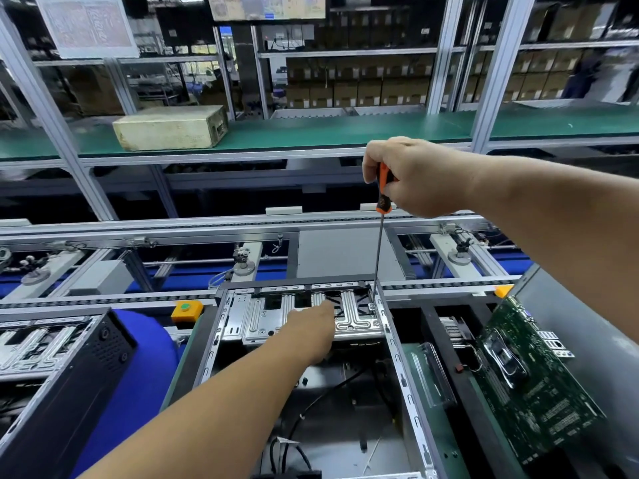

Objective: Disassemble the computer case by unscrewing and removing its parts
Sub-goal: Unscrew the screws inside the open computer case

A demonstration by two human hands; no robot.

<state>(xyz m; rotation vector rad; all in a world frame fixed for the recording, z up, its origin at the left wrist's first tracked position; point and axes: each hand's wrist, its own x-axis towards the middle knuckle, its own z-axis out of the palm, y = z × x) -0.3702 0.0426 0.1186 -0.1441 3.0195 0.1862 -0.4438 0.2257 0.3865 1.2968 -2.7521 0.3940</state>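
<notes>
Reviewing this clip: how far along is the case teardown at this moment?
Done: the computer case lies open, its side cover off, and a green circuit board leans outside to its right. In hand: the right hand grips an orange screwdriver upright, tip on a screw at the silver drive bracket, which the left hand presses. Left: bracket and black cables remain inside.
</notes>
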